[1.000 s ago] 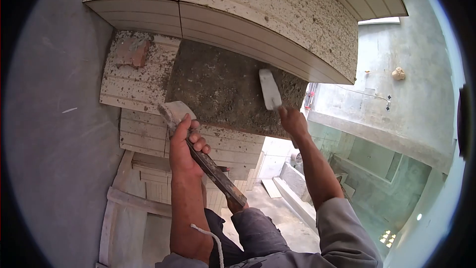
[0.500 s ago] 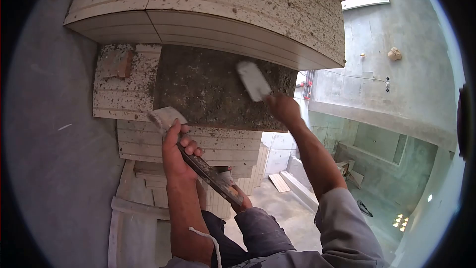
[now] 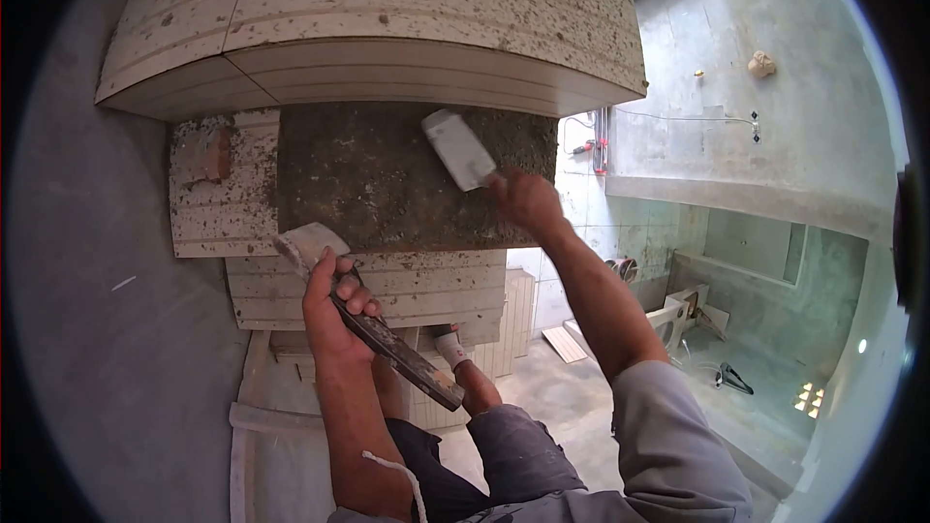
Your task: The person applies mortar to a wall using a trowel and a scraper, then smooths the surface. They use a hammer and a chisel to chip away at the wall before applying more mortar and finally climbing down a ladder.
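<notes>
My right hand (image 3: 528, 203) is closed round the handle of a trowel (image 3: 460, 150). Its flat, pale rectangular blade lies over the dark mortar bed (image 3: 358, 169) on a stair tread; whether it touches the mortar is hard to tell. My left hand (image 3: 334, 310) grips a mallet (image 3: 315, 242) just below its whitish head, near the front edge of the tread. The mallet's dark, stained handle slants down toward my knee. To the left of the mortar, a reddish brick piece (image 3: 208, 157) rests on a speckled cream tile (image 3: 194, 218).
A tiled upper step (image 3: 407, 0), spattered with mortar bits, rises beyond the bed. Lower tiled steps (image 3: 387, 291) descend toward me. A grey wall (image 3: 87, 329) stands at left. On the right, there is a drop to a lower floor with a loose tile (image 3: 565, 344).
The trowel and my right hand have moved left across the mortar. My left hand still holds the mallet over the front edge. The whole view has shifted slightly.
</notes>
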Available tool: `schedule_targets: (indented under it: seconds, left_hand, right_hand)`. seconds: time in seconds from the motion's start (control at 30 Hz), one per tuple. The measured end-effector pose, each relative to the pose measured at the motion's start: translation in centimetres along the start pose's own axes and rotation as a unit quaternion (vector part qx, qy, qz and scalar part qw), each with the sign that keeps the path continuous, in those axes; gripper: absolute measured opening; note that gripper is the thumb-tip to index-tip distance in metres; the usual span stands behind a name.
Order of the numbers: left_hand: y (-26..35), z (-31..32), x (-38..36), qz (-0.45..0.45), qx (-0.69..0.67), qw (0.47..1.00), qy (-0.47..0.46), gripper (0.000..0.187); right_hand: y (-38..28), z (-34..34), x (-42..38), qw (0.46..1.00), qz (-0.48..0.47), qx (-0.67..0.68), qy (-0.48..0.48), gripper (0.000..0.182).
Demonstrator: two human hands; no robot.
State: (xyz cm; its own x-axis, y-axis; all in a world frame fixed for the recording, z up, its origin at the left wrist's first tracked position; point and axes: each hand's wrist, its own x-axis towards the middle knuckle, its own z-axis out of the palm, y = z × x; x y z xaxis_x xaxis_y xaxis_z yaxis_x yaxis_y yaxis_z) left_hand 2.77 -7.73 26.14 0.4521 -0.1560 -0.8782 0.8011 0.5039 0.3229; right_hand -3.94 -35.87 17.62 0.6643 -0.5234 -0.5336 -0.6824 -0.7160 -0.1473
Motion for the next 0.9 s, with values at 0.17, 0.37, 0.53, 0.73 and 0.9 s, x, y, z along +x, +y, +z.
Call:
schedule_targets:
  seconds: [0.17, 0.37, 0.53, 0.73, 0.9]
  left_hand:
    - [-0.5, 0.3, -0.7, -0.013, 0.027, 0.999, -0.012, 0.024]
    - [-0.9, 0.4, -0.2, 0.005, 0.025, 1.000, -0.003, 0.025]
    - [-1.8, 0.4, -0.2, -0.010, 0.021, 1.000, -0.010, 0.023]
    - [-1.5, 0.2, -0.8, -0.027, 0.021, 0.999, -0.025, 0.023]
    - [-1.0, -0.3, -0.7, 0.004, -0.001, 1.000, -0.009, 0.026]
  right_hand:
    - [10.1, 1.6, -0.9, 0.991, 0.104, 0.030, 0.073, 0.057]
    - [3.3, 0.4, -3.3, 0.998, 0.030, 0.041, 0.025, 0.052]
    - [0.4, -0.6, -0.1, 1.000, -0.011, -0.018, -0.001, 0.050]
    - [8.4, 0.7, -2.0, 0.996, 0.036, 0.035, 0.074, 0.054]
    - [4.4, -0.5, -3.0, 0.996, 0.054, 0.067, 0.034, 0.054]
